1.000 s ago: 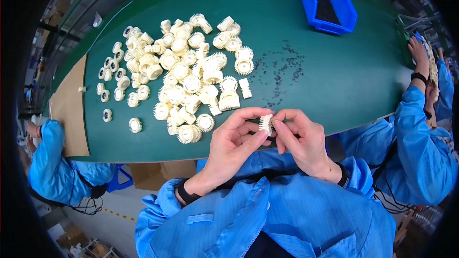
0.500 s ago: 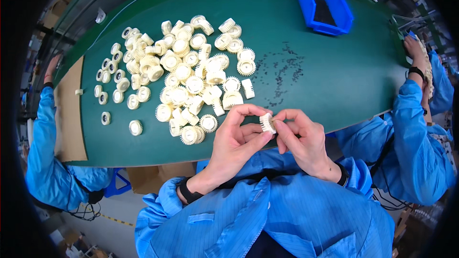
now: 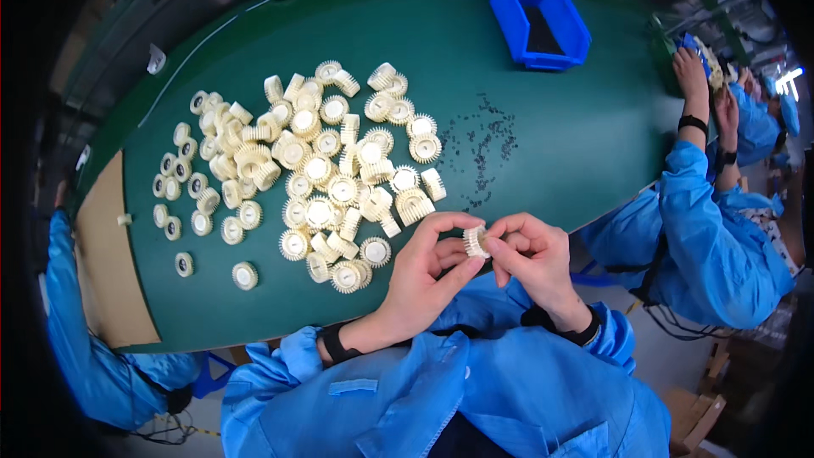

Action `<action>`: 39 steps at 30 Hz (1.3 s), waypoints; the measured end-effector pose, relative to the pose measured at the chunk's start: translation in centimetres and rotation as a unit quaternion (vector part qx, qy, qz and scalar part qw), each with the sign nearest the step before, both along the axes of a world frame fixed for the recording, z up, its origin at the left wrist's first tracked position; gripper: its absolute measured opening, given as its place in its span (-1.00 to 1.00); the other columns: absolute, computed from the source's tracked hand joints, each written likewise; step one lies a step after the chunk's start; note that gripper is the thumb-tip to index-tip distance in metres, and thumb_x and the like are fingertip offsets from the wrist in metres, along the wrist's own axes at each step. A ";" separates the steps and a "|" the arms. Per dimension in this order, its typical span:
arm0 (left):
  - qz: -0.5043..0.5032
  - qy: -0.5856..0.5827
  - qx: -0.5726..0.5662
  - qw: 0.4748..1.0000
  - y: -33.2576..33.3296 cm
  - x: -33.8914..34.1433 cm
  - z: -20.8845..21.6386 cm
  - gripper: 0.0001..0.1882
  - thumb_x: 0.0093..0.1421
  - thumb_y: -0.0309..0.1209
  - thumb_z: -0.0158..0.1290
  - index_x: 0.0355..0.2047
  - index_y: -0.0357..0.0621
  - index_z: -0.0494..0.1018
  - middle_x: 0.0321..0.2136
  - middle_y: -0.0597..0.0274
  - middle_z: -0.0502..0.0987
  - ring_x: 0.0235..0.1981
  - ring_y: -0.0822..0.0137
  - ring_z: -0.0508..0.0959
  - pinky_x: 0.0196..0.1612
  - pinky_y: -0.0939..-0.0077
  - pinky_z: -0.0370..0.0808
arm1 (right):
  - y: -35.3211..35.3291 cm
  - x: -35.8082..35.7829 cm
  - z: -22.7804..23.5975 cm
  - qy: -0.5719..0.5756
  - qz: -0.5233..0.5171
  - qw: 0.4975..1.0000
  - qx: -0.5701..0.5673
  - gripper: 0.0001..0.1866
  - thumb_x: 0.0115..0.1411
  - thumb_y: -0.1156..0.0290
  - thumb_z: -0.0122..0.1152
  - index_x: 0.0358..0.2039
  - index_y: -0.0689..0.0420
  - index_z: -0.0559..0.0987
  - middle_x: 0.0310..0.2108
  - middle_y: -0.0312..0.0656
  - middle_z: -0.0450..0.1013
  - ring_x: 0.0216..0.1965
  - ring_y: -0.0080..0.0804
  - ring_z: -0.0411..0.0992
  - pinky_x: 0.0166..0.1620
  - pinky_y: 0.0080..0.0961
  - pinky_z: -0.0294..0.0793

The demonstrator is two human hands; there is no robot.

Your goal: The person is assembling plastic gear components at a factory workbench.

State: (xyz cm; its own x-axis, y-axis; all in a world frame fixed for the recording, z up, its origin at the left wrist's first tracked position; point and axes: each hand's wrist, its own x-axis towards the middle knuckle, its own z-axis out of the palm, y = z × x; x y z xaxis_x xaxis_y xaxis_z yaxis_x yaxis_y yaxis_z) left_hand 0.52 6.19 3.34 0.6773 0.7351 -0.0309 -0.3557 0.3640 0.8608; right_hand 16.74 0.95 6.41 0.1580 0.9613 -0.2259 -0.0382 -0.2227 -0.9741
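Just inside the near edge of the green tabletop (image 3: 585, 140), a cream toothed gear (image 3: 475, 241) was held up between both hands. The left hand (image 3: 424, 276) pinched its rim between thumb and forefinger; the right hand (image 3: 543, 263) had thumb and forefinger closed in at its right side, though whether they gripped anything small could not be told. The gear stood on edge, its longer dimension running roughly away from the body, one flat face turned rightward. Left of the hands spread a heap of ridged, plastic-looking gears (image 3: 320, 170), bordered farther left by matte brown cardboard (image 3: 110, 263). Beyond the fingers lay scattered tiny black pieces (image 3: 482, 153), with smooth surface stretching open to their right. Farthest stood a glossy, slope-sided blue bin (image 3: 543, 60).
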 end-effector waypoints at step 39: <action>0.123 0.167 0.285 0.936 -2.3 0.1 -0.4 -0.58 0.00 -0.69 0.18 -0.08 -0.35 0.40 -0.09 0.03 0.37 -0.10 0.24 0.51 -0.07 0.42 0.57 | -0.5 2.1 -0.5 -0.122 0.118 0.975 0.145 -0.94 0.12 0.50 0.22 -0.37 0.16 0.55 -0.72 -0.30 0.47 -0.65 -0.59 0.50 -0.62 -0.66 0.37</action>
State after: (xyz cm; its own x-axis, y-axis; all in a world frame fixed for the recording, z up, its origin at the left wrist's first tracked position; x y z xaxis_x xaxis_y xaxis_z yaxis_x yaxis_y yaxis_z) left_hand 0.66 3.88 2.99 0.5083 0.8286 0.2347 -0.0456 -0.2463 0.9681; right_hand 18.84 0.45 5.94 -0.0601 0.9952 0.0774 0.2216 0.0890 -0.9711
